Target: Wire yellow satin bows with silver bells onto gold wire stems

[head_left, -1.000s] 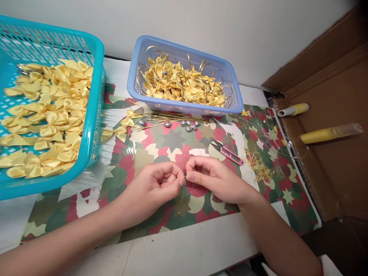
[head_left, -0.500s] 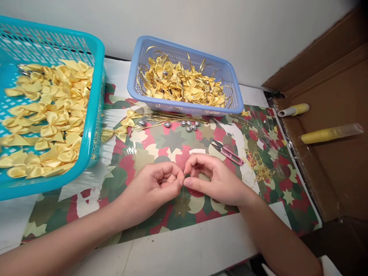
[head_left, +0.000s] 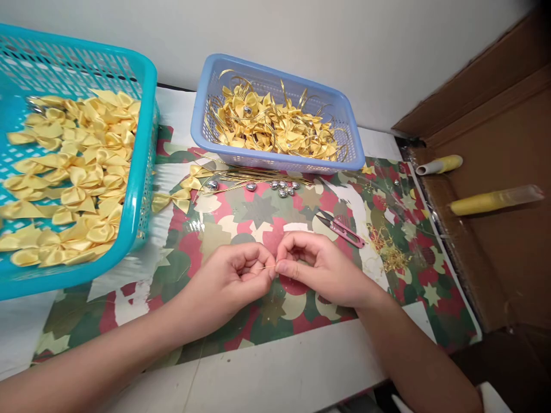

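My left hand [head_left: 230, 278] and my right hand [head_left: 321, 267] meet fingertip to fingertip low over the patterned mat [head_left: 258, 310]. Both are closed in a pinch on a thin gold thread [head_left: 267, 267] that runs between them. Whatever else sits inside my fingers is hidden. Pink thread snips [head_left: 342, 228] lie just beyond my right hand. Farther back on the mat are several small silver bells [head_left: 282, 186], a bundle of gold cords [head_left: 253, 174] and two loose yellow ribbon bows [head_left: 172, 199].
A teal basket [head_left: 138, 189] full of yellow bows overhangs the mat at left. A blue basket [head_left: 275, 160] of bows with gold cords stands at the back. A cardboard box [head_left: 495, 246] at right holds two yellow tubes [head_left: 495, 199]. Gold thread scraps [head_left: 390, 252] lie nearby.
My right hand's fingers shifted slightly on the thread, lifting a little and settling back. My left hand stayed in place.
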The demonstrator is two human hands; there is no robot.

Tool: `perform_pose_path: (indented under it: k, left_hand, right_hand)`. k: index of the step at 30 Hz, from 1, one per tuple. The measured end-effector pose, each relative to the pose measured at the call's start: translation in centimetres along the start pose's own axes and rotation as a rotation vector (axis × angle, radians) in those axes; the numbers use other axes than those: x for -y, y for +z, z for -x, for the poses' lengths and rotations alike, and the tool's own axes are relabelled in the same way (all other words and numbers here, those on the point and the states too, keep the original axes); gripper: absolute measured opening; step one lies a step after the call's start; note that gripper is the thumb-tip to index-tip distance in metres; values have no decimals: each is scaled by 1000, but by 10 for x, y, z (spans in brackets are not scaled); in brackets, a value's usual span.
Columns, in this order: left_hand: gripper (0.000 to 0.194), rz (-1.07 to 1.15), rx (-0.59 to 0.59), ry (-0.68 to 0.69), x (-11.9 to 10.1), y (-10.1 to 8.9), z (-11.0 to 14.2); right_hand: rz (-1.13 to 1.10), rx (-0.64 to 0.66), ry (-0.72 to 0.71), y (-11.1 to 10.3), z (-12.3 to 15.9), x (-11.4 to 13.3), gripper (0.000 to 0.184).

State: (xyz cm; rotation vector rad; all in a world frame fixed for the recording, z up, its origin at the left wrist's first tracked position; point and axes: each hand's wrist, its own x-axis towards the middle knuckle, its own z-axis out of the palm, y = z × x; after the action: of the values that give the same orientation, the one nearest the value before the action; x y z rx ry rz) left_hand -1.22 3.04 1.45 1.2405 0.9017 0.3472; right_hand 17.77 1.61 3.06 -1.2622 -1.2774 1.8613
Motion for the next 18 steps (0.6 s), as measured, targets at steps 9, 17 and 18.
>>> perform_pose_path:
  k: [9,17,18]
  left_hand:
    - [20,9,6,-14,-2,-1,-1]
    - [12,22,-2,8,0,-1,-1]
    - [12,21,-7,10,0,-1,-1]
  right_hand:
    - [-14,34,3,-2,0,1,15]
    - [-8,54,-5,-5,1,2,16]
    - [-11,53,-4,-5,0,2,16]
